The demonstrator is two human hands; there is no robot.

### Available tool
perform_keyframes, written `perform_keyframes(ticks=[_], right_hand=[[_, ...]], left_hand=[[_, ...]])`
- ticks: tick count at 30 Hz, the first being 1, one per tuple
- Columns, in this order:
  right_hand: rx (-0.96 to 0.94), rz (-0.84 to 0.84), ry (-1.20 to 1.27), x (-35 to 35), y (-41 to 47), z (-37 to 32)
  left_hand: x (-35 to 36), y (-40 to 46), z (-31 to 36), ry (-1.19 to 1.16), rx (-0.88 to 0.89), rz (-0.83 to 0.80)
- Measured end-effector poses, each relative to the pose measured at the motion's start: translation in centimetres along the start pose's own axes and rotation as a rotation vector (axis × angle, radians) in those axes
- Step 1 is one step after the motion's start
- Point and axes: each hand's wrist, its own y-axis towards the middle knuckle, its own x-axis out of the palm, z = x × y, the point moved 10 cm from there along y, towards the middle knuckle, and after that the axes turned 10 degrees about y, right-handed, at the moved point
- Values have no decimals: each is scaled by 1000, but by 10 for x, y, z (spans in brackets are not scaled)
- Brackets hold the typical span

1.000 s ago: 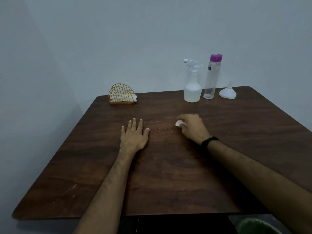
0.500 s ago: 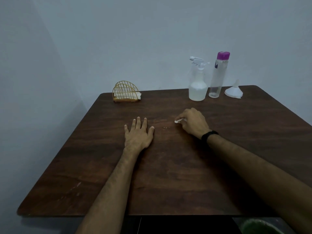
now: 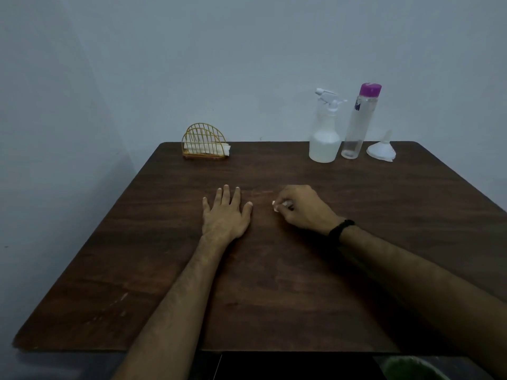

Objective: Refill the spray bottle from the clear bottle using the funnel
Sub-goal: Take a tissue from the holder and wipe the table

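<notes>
The left hand (image 3: 226,215) lies flat and empty on the table (image 3: 274,283), palm down with fingers spread, which looks like bracing while the other hand works. The right hand (image 3: 303,208) is curled, its fingertips (image 3: 277,207) pinching a small white scrap (image 3: 282,204) against the wood; it may be a bit of tissue for wiping, though it is too small to tell for sure. A dark band (image 3: 340,229) sits on that wrist. The task's things all stand together at the far right edge of the table, well apart from both hands: the spray bottle (image 3: 325,138) upright with its trigger head on and some liquid in the lower part, the clear bottle (image 3: 359,124) just beside it with its purple cap closed, and the funnel (image 3: 382,152) next to that, resting mouth down with its spout pointing up. None of them looks touched, so pouring seems not to have started; both tops would likely need to come off first. A wire napkin holder (image 3: 204,144) stands at the far left edge, out of the way.
</notes>
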Motion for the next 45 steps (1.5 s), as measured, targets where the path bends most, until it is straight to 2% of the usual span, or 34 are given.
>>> perform_keyframes(ticks=[4, 6, 9, 12, 14, 16, 17, 18, 20, 22, 24, 26, 28, 36, 37, 39, 41, 45], right_hand=[[196, 94, 28, -18, 20, 23], [151, 103, -12, -12, 26, 8], [-1, -10, -67, 10, 19, -22], [2, -224, -51, 11, 6, -19], [159, -265, 229, -9, 7, 2], [385, -172, 709, -27, 11, 30], [467, -113, 859, -29, 13, 42], [517, -72, 897, -28, 13, 51], [502, 2, 671, -25, 16, 65], [331, 155, 296, -35, 19, 60], [125, 245, 45, -41, 19, 38], [-12, 178, -100, -33, 15, 18], [-37, 92, -190, -24, 10, 8], [-103, -75, -22, 2, -26, -15], [-79, -56, 35, -3, -18, -12], [-7, 86, 135, -24, 6, 0], [51, 186, 132, -34, 28, 9], [37, 158, 10, -14, 37, 1]], left_hand=[[1, 0, 0, -6, -2, -6], [0, 1, 0, -6, 4, 0], [0, 0, -1, -16, 9, 5], [0, -1, 0, -24, 14, 7], [0, 0, 0, -25, 17, 2], [0, 1, 1, -26, 19, -5], [0, 2, 1, -26, 17, -8], [-1, 2, 0, -26, 15, -9], [-2, 1, 0, -28, 14, -8], [-2, 0, 0, -29, 13, -4], [-2, 0, -1, -30, 13, 9], [-1, 0, 0, -33, 16, 18], [0, 2, 0, -31, 17, 23], [4, 4, -1, 0, 29, -3], [4, 3, 0, 8, 40, -13], [4, -1, 0, 23, 68, -18], [3, -8, -2, 16, 85, -11], [1, -23, -6, 26, 123, 20]])
